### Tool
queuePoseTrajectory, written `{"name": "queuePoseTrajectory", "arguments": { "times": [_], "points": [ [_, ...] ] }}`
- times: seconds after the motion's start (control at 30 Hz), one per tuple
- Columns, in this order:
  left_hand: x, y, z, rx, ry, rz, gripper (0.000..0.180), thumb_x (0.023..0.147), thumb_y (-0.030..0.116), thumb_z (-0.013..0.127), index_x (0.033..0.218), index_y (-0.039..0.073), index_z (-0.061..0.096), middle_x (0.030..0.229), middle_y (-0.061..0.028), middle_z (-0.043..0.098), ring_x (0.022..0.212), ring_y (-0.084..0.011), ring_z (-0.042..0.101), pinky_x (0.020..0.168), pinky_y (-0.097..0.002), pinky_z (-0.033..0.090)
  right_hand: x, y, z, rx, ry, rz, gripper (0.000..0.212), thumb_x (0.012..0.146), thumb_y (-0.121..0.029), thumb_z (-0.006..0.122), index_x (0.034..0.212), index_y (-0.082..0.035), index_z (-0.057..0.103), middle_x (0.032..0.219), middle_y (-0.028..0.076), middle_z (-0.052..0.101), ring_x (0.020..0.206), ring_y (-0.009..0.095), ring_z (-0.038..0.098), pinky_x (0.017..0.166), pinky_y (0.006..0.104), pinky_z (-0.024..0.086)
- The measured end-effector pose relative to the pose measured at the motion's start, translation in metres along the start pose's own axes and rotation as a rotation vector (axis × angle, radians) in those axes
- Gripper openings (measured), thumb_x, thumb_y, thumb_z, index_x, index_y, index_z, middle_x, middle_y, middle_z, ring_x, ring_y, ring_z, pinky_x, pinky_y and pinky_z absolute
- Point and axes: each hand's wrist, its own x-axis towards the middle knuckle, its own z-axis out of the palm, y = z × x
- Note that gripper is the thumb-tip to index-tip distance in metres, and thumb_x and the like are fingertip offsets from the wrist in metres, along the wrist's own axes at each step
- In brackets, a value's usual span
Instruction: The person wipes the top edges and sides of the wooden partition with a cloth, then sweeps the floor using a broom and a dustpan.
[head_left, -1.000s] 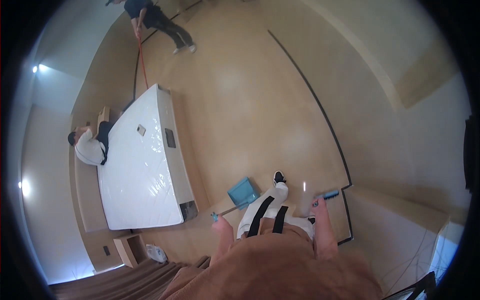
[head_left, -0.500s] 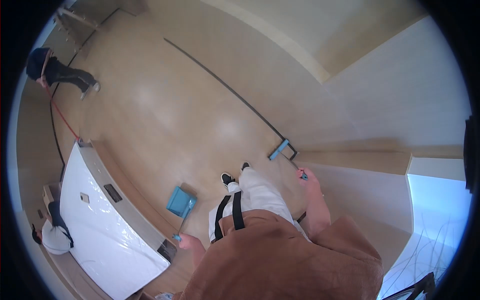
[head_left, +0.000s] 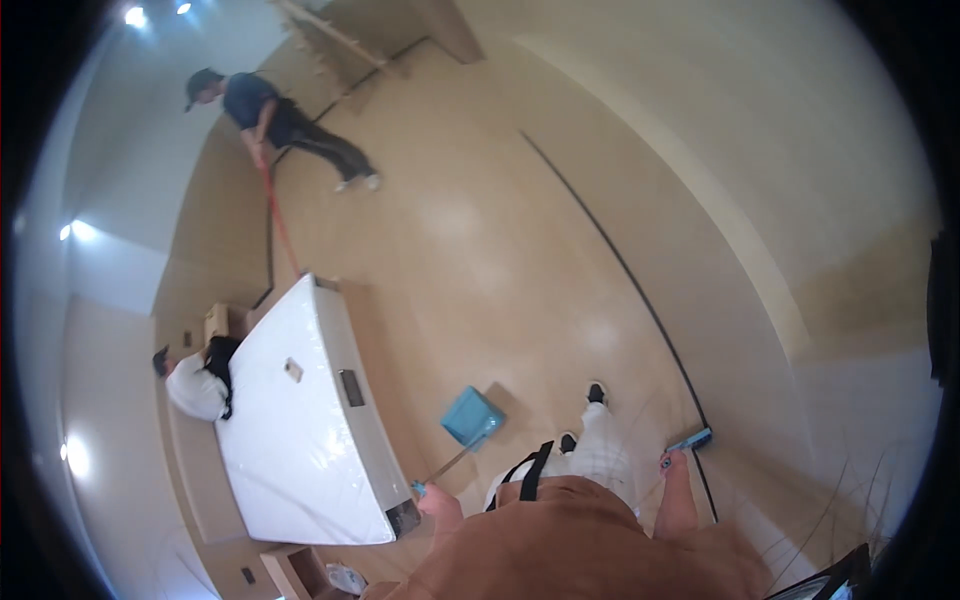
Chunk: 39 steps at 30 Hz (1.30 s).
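My left hand (head_left: 440,503) is closed round the handle of a blue long-handled dustpan (head_left: 466,416), whose pan hangs at or just above the floor in front of me. In my right hand (head_left: 677,466) is the handle of a broom, the fingers wrapped round its grip. The blue broom head (head_left: 692,439) lies beside the black strip (head_left: 632,281) at the foot of the right wall. From here I cannot tell whether its bristles touch the floor.
A plastic-wrapped white mattress (head_left: 275,440) stands at my left, with a phone (head_left: 293,370) on top. Behind it a person in white (head_left: 197,388) bends low. Farther off, a person in dark clothes (head_left: 290,128) holds a red pole (head_left: 281,220). An open wooden drawer (head_left: 292,572) is near left.
My view has swung left and up, so the room appears farther right and both co-workers show more fully. The broom head has moved along the wall strip toward me. Both hands keep their grips.
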Motion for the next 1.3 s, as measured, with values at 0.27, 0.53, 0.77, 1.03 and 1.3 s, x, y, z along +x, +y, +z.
{"name": "queuePoseTrajectory", "arguments": {
  "times": [0.27, 0.53, 0.77, 1.03, 1.3],
  "points": [
    [-0.061, 0.081, -0.052, -0.422, 0.265, -0.122, 0.040, 0.073, 0.023, 0.066, 0.095, -0.010, 0.067, 0.096, -0.0270, 0.066, 0.091, -0.0368, 0.064, 0.082, -0.0451, 0.048, -0.051, 0.059, 0.315, -0.654, -0.328, -0.243, 0.028, 0.080, -0.010, 0.048, 0.052, -0.009, 0.044, 0.044, 0.008, 0.043, 0.034, 0.021, 0.040, 0.034, 0.0347, 0.031],
    [-0.049, 0.149, -0.075, -0.362, 0.233, -0.184, 0.043, 0.073, 0.024, 0.068, 0.096, -0.012, 0.063, 0.097, -0.0266, 0.066, 0.090, -0.0386, 0.063, 0.082, -0.0466, 0.047, -0.082, -0.018, 0.490, -0.596, -0.562, 0.067, 0.026, 0.093, -0.020, 0.048, 0.071, -0.007, 0.045, 0.053, 0.000, 0.045, 0.037, 0.009, 0.040, 0.033, 0.0246, 0.032],
    [-0.018, 0.260, 0.012, -0.372, -0.006, -0.206, 0.041, 0.079, 0.023, 0.062, 0.100, -0.011, 0.063, 0.099, -0.0256, 0.065, 0.093, -0.0346, 0.062, 0.081, -0.0446, 0.047, -0.081, -0.069, 0.487, -0.954, -0.327, -0.439, 0.045, 0.091, -0.032, 0.047, 0.052, -0.009, 0.047, 0.045, 0.008, 0.048, 0.035, 0.019, 0.043, 0.035, 0.0352, 0.034],
    [0.081, 0.321, 0.053, -0.468, 0.074, -0.490, 0.040, 0.076, 0.026, 0.067, 0.098, -0.007, 0.065, 0.099, -0.0185, 0.066, 0.087, -0.0332, 0.062, 0.075, -0.0435, 0.048, -0.083, -0.054, 0.471, -0.822, -0.043, -0.203, 0.014, 0.087, -0.015, 0.052, 0.079, -0.004, 0.048, 0.059, 0.008, 0.050, 0.045, 0.017, 0.048, 0.038, 0.0313, 0.040],
    [0.118, 0.416, 0.068, -0.674, 0.185, -0.605, 0.026, 0.079, 0.019, 0.068, 0.067, 0.000, 0.054, 0.057, -0.0063, 0.046, 0.050, -0.0208, 0.043, 0.049, -0.0377, 0.035, -0.020, 0.026, 0.686, -0.541, -0.158, 0.309, 0.015, 0.087, -0.011, 0.051, 0.075, -0.007, 0.043, 0.058, 0.004, 0.047, 0.046, 0.013, 0.049, 0.041, 0.0232, 0.042]
  ]
}}
